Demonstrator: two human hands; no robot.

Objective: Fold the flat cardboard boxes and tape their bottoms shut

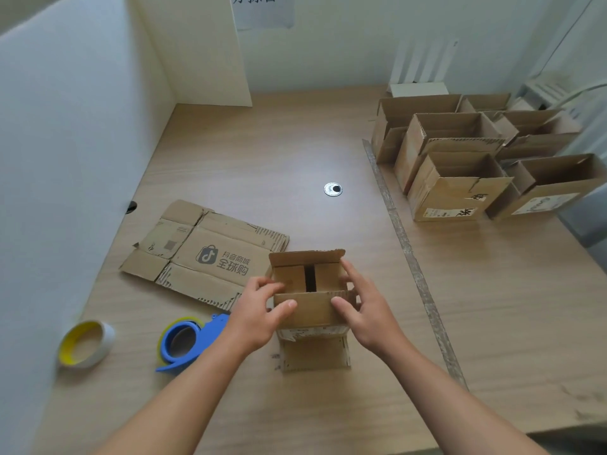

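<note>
A pale wood-grain desk (pixel 262 152) fills the corner, boxed in by a white partition (pixel 65 142) on the left and a white wall (pixel 328 54) behind. A paper notice (pixel 262 11) with dark print hangs on that wall. A round silver cable grommet (pixel 332 189) sits in the desktop, and a worn grey seam strip (pixel 404 244) runs between it and the adjoining desk (pixel 509 274). The light is soft and even
</note>
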